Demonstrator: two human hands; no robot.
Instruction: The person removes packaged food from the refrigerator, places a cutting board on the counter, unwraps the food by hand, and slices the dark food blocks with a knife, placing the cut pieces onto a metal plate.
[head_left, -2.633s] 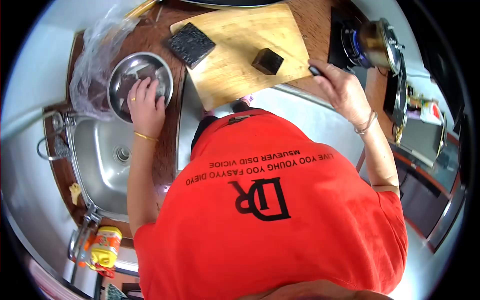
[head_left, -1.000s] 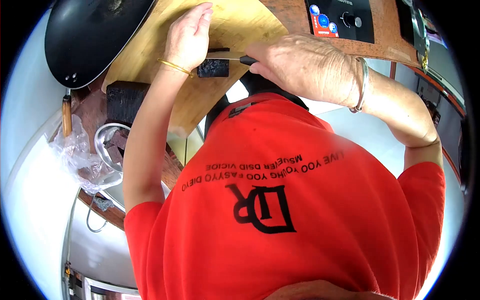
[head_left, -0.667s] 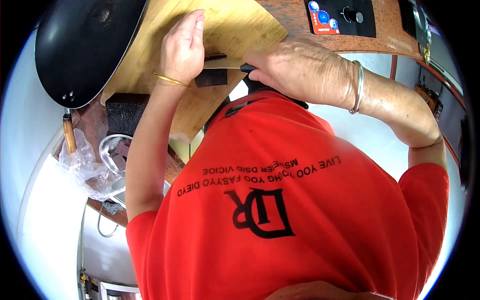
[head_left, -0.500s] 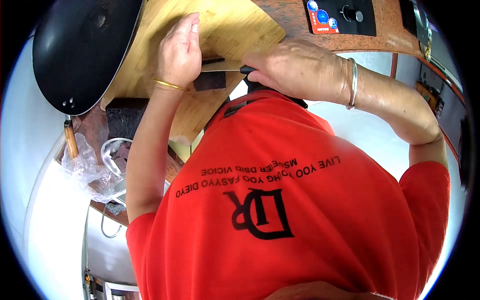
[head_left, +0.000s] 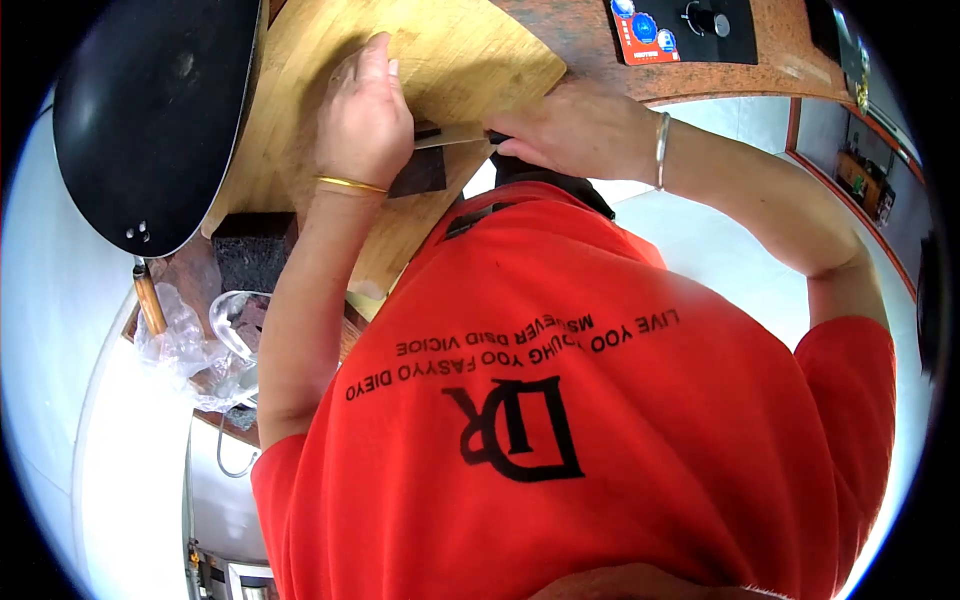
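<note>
My right hand [head_left: 585,130] is closed around the black handle of a knife [head_left: 455,136]. The blade points left between a dark slab [head_left: 420,173] and a thin dark strip [head_left: 427,129], both on the wooden cutting board [head_left: 480,50]. At the tip end of the blade is my left hand [head_left: 366,125], fingers stretched out away from me. Its palm side covers part of the dark pieces, so the contact there is hidden. A gold bangle circles my left wrist, a silver one my right.
A large black wok [head_left: 150,120] with a wooden handle stands at the left. Below it are a dark block [head_left: 252,250], a crumpled clear plastic bag [head_left: 180,345] and a bowl [head_left: 235,320] holding dark pieces. A black cooker panel [head_left: 690,32] lies at the upper right.
My left hand has shifted slightly right and down. The knife is tilted a little more, its handle end now higher than the tip. The view has moved slightly.
</note>
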